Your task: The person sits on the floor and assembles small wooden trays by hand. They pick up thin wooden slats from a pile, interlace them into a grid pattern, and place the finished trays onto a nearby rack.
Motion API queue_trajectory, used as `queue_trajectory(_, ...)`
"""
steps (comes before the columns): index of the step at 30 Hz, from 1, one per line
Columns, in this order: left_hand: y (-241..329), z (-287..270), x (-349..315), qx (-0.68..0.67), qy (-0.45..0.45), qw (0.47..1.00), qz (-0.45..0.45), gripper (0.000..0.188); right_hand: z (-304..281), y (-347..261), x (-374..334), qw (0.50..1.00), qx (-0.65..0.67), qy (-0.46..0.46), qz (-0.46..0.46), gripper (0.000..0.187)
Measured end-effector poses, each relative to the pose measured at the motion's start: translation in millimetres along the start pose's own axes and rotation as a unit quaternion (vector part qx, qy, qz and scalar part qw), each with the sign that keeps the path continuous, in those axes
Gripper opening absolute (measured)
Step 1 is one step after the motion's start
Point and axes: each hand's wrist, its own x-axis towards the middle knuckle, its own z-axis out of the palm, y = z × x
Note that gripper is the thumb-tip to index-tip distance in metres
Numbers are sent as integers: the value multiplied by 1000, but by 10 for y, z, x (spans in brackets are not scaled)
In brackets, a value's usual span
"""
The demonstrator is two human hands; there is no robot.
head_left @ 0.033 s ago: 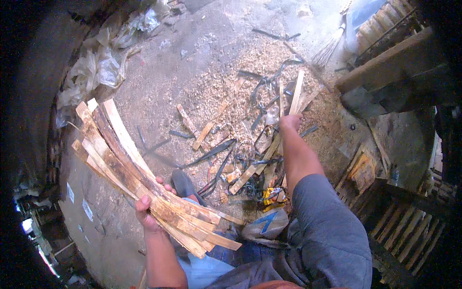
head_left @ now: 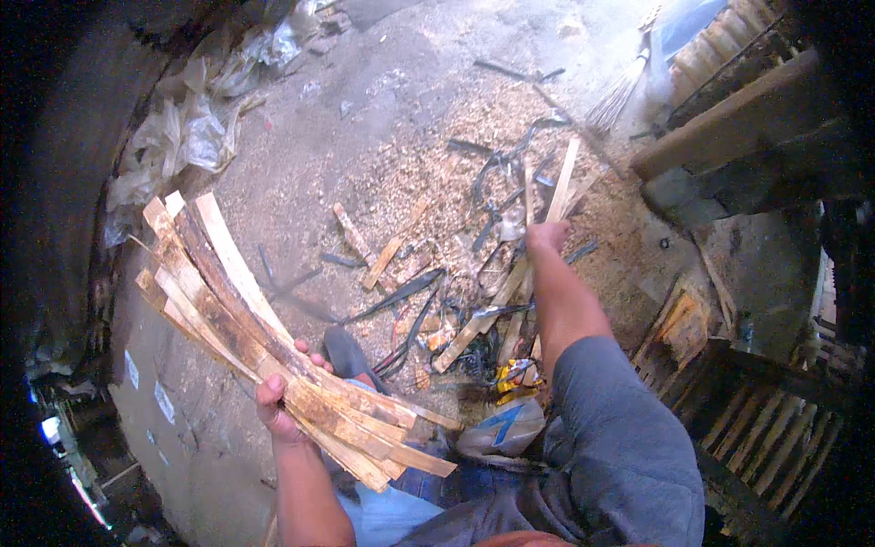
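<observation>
My left hand (head_left: 290,397) is closed around a thick bundle of thin wooden strips (head_left: 246,333), fanned out toward the far left. Some strips are pale; others carry dark, bark-like stains. Farther off to the right, my right hand (head_left: 547,237) reaches down to the littered floor and is closed on a pale wooden strip (head_left: 565,178) that sticks up past the fingers. Most of its fingers are turned from view, so I cannot tell how many strips it grips. More wooden strips (head_left: 483,319) lie just below that hand.
Wood shavings (head_left: 410,173), black plastic bands (head_left: 401,296) and loose wood pieces (head_left: 387,260) litter the floor. Crumpled clear plastic (head_left: 196,137) lies at the far left. A broom (head_left: 624,87) is at the far right. A wooden beam (head_left: 725,118) and slatted wood (head_left: 766,438) bound the right side.
</observation>
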Motion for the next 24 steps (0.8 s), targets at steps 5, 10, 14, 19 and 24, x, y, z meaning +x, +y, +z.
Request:
queue_trajectory(5, -8, 58, 79, -17, -16, 1000, 15, 64, -216, 136, -52, 977, 197, -22, -75, 58)
queue_trajectory(10, 8, 120, 85, -29, -86, 996, -6, 64, -1032, 317, -270, 903, 337, -143, -223, 34)
queue_trajectory(14, 68, 38, 85, -22, -136, 990, -29, 63, -2108, -16, -1372, 804, 477, -178, -307, 33)
queue_trajectory(19, 225, -15, -51, -21, -196, 980, -36, 65, -3416, -450, -2316, 740, 442, 14, -506, 20)
queue_trajectory(24, 161, 10, -257, -38, -230, 970, -72, 62, -4333, -124, -2414, 791, 410, 62, -450, 13)
